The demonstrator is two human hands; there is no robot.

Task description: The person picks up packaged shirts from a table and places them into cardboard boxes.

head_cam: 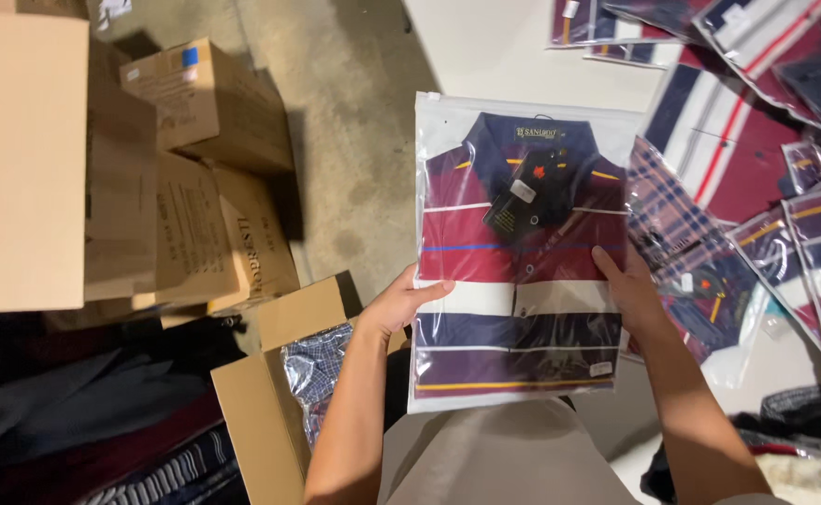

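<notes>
I hold a folded striped polo shirt in a clear plastic bag (pixel 513 243) flat in front of me. Its stripes are maroon, navy and white, with a navy collar and a dark hang tag near the neck. My left hand (pixel 401 304) grips the bag's left edge, thumb on top. My right hand (pixel 630 285) grips the right edge, fingers spread over the plastic. Both forearms reach up from the bottom of the view.
An open cardboard box (pixel 261 402) with bagged checked shirts stands below left. Stacked cardboard boxes (pixel 195 178) fill the left on a concrete floor. A white table (pixel 504 47) at the right carries several more bagged striped shirts (pixel 766 159).
</notes>
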